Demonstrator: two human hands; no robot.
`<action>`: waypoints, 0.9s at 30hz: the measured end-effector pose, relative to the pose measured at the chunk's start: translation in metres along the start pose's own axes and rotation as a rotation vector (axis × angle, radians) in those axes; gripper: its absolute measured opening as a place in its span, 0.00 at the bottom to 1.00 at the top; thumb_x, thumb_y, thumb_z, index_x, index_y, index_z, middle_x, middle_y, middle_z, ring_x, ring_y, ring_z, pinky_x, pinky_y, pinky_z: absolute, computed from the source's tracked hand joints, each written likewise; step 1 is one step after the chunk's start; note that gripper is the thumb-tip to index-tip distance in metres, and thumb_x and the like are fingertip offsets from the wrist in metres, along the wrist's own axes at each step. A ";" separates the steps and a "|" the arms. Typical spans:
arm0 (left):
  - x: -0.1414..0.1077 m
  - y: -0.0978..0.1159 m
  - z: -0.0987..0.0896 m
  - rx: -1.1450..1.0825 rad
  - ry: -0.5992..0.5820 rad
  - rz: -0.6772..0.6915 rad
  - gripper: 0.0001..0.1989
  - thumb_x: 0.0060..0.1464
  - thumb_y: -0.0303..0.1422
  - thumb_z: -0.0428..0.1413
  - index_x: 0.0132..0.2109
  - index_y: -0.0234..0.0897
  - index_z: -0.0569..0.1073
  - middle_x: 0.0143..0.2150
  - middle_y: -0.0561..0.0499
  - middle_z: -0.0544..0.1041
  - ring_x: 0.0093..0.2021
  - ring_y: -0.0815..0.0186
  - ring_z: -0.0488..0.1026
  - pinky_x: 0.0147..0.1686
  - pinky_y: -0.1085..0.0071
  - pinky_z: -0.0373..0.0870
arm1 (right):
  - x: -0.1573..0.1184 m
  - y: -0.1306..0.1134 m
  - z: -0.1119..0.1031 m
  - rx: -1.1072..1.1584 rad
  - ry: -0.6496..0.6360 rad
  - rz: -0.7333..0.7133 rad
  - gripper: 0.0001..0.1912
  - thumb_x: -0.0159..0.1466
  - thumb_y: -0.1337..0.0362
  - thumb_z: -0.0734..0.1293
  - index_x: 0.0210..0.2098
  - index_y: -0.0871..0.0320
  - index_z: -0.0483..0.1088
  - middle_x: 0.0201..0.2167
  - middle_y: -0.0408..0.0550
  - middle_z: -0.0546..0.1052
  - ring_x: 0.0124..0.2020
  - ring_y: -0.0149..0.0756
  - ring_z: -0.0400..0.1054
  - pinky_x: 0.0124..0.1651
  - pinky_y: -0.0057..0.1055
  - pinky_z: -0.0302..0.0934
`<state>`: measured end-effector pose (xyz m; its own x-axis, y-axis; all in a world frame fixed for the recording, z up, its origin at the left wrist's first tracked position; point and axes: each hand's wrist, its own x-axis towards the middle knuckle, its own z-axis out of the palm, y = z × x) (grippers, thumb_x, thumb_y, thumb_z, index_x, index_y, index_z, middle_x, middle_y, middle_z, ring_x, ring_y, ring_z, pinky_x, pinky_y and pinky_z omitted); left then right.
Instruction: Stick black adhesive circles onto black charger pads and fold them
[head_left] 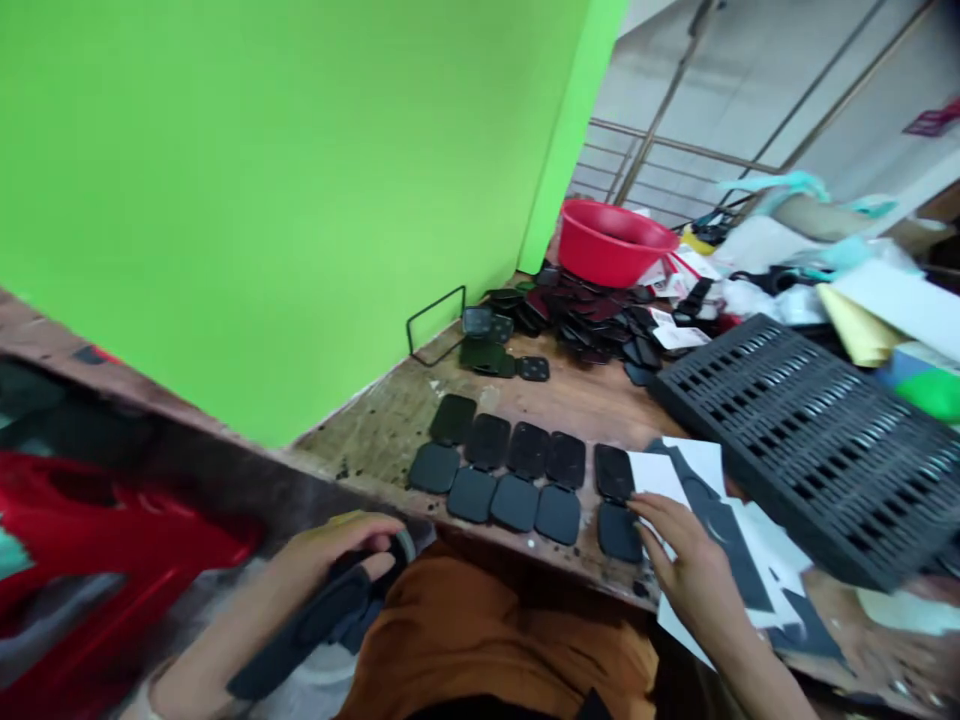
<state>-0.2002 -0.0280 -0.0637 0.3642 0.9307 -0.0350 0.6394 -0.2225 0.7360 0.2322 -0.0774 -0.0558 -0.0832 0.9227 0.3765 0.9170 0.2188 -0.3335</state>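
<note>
Dark, flat, rounded-square pieces lie in joined pairs along the near edge of the wooden table; one lower black piece (514, 503) shows a smooth matte face. My right hand (686, 560) reaches in from the right with fingers stretched out, their tips touching the edge of the rightmost lower piece (619, 532). At the table's front edge, left of my lap, my left hand (358, 545) is closed around a dark flat strip (296, 640) that hangs down below the wrist. The strip's exact kind is unclear.
A heap of dark pieces (592, 315) lies behind the rows, by a red basin (611, 245). A slotted black rack (802, 430) stands at right, with white sheets (694, 462) beside it. A green panel (300, 200) rises at left. A thin wire frame (437, 312) leans against it.
</note>
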 end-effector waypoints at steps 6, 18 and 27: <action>0.079 0.121 0.055 0.165 -0.103 0.438 0.18 0.57 0.37 0.56 0.54 0.42 0.71 0.58 0.45 0.70 0.62 0.58 0.62 0.60 0.59 0.61 | 0.006 0.010 0.022 0.000 -0.133 0.003 0.20 0.66 0.61 0.60 0.55 0.62 0.68 0.59 0.57 0.65 0.64 0.49 0.53 0.61 0.52 0.56; 0.108 0.154 0.125 0.503 -0.149 0.445 0.25 0.52 0.34 0.60 0.57 0.39 0.67 0.62 0.40 0.66 0.62 0.48 0.61 0.60 0.47 0.58 | 0.000 -0.009 0.047 0.008 -0.062 0.085 0.21 0.67 0.63 0.57 0.55 0.65 0.67 0.60 0.63 0.63 0.61 0.51 0.57 0.59 0.50 0.59; 0.102 0.164 0.134 0.518 -0.172 0.380 0.26 0.51 0.33 0.61 0.57 0.38 0.67 0.61 0.39 0.66 0.62 0.46 0.61 0.60 0.45 0.59 | 0.003 -0.009 0.044 -0.018 -0.050 0.058 0.20 0.66 0.65 0.58 0.53 0.66 0.68 0.57 0.64 0.65 0.59 0.52 0.60 0.58 0.49 0.61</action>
<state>0.0323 -0.0085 -0.0371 0.7038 0.7100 0.0239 0.6726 -0.6767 0.2994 0.2067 -0.0624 -0.0900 -0.0482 0.9484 0.3134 0.9277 0.1588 -0.3379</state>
